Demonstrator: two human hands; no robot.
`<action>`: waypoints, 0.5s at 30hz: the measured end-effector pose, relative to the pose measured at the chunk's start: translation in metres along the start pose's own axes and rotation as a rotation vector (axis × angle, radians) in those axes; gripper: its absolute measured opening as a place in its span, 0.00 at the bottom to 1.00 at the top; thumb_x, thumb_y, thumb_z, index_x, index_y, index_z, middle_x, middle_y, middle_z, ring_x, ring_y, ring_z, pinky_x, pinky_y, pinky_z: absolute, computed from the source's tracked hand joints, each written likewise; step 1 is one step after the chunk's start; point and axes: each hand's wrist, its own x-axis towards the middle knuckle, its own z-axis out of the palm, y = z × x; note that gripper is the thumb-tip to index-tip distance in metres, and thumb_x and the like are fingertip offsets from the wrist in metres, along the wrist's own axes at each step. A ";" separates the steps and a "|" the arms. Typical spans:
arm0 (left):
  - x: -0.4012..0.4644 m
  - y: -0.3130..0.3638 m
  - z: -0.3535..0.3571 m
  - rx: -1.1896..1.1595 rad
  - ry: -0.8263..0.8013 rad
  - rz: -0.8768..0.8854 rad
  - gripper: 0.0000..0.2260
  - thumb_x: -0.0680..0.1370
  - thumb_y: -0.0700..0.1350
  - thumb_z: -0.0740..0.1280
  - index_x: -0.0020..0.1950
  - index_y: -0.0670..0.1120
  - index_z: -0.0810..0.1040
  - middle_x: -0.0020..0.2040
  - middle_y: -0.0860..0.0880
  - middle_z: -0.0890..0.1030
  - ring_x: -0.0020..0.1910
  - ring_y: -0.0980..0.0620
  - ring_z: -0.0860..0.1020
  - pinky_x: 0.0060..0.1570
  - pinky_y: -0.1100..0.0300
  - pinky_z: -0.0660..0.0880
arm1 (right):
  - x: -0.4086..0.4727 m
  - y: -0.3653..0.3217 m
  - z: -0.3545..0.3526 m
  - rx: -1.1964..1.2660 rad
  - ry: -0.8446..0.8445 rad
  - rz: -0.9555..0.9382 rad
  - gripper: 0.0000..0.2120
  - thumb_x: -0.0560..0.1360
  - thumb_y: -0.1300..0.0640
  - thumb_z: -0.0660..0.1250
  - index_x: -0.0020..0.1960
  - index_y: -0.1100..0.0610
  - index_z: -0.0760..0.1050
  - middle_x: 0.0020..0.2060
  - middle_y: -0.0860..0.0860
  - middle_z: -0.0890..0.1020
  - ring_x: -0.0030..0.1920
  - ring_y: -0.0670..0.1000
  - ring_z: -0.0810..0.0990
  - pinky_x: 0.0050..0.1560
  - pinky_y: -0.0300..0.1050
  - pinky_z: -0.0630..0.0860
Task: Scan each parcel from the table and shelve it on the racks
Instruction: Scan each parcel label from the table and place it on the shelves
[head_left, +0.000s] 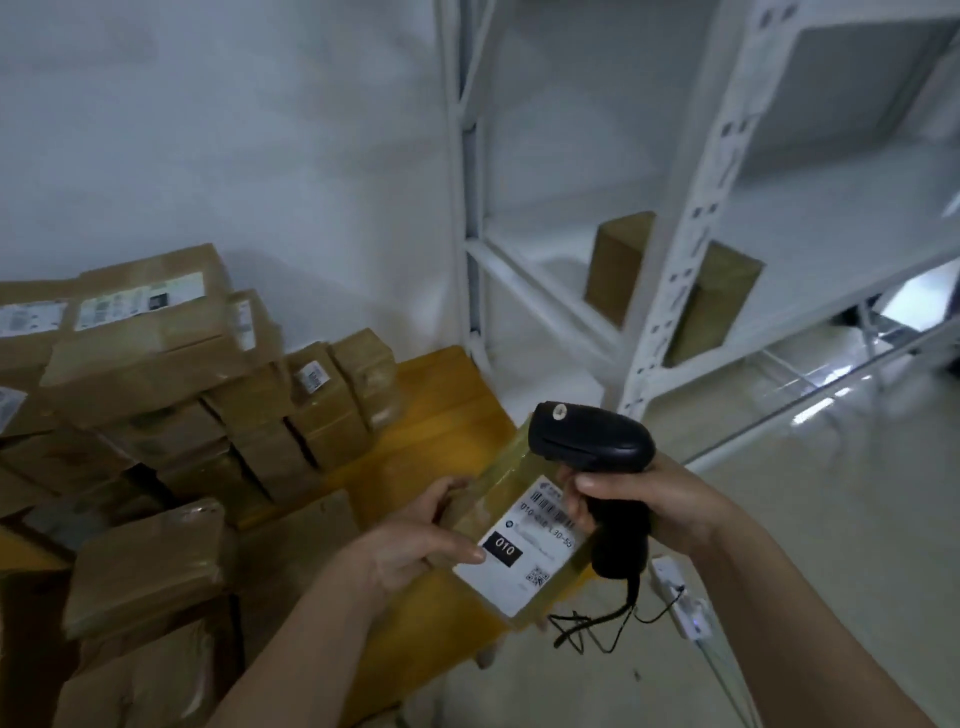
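Unscanned parcels are lying stacked on the yellow counter at far left. The left hand is gripping one taped parcel above the counter's edge, label facing up. The right hand is clasping a black scanner, its head hanging just over the label's barcode. Judgement: the scanning step is under way. At right, the white rack is already carrying brown boxes; shelving this parcel is calling for a reach rightward to a free shelf.
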 end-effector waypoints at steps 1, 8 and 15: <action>0.009 0.008 0.019 0.023 -0.026 -0.007 0.40 0.60 0.31 0.79 0.67 0.53 0.69 0.64 0.42 0.77 0.61 0.41 0.78 0.58 0.42 0.77 | -0.012 -0.004 -0.017 -0.006 0.014 -0.009 0.07 0.68 0.61 0.73 0.44 0.62 0.83 0.37 0.59 0.82 0.36 0.54 0.81 0.41 0.45 0.79; 0.070 0.055 0.169 0.152 -0.050 0.034 0.37 0.65 0.35 0.79 0.69 0.53 0.69 0.65 0.46 0.74 0.61 0.43 0.78 0.57 0.41 0.78 | -0.100 -0.029 -0.144 -0.022 0.185 -0.070 0.11 0.67 0.59 0.74 0.47 0.63 0.83 0.43 0.63 0.84 0.42 0.59 0.84 0.45 0.47 0.81; 0.110 0.101 0.303 0.106 0.247 0.302 0.26 0.69 0.39 0.75 0.61 0.57 0.70 0.50 0.54 0.79 0.45 0.55 0.82 0.37 0.59 0.82 | -0.135 -0.057 -0.241 -0.008 0.373 -0.248 0.22 0.68 0.60 0.74 0.61 0.63 0.77 0.56 0.63 0.82 0.59 0.63 0.80 0.59 0.56 0.77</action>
